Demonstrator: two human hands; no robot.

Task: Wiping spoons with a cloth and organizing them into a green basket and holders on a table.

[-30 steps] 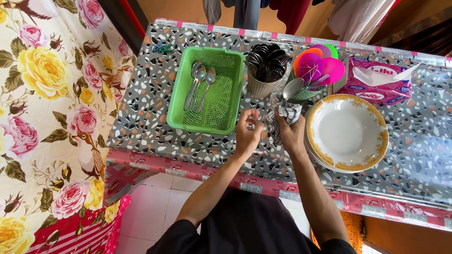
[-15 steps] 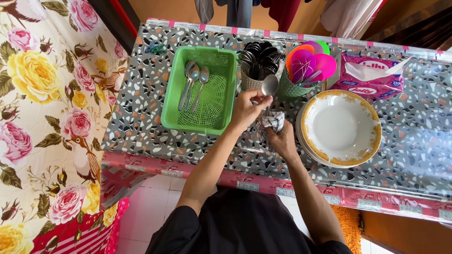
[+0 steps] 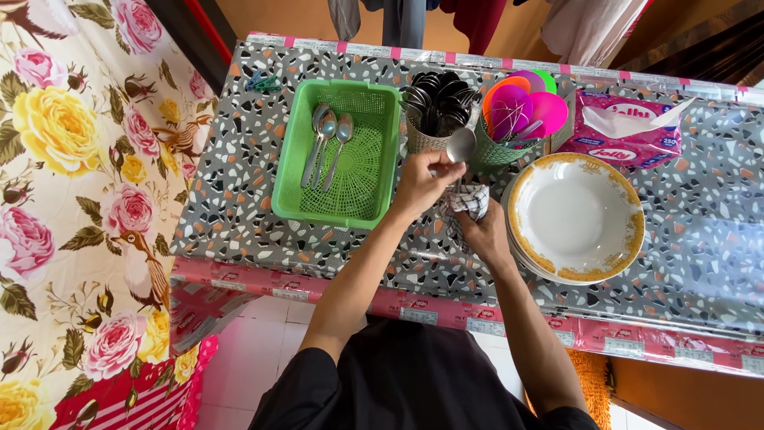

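Note:
My left hand [image 3: 424,181] pinches the handle of a metal spoon [image 3: 461,145], whose bowl points up towards the cutlery holders. My right hand [image 3: 483,232] grips a checked cloth [image 3: 469,201] bunched just below the spoon. Both hands sit over the speckled table between the green basket [image 3: 374,103] and the stack of white plates [image 3: 574,215]. The basket holds three metal spoons [image 3: 326,135] along its left side.
A woven holder of dark metal spoons [image 3: 434,107] and a green holder of pink, orange and green plastic spoons [image 3: 521,111] stand behind the hands. A pink tissue pack [image 3: 629,131] lies at the back right. A flowered curtain [image 3: 72,199] hangs on the left.
My left hand has risen from the cloth, holding the spoon up and apart from it. My right hand has stayed on the cloth near the plates.

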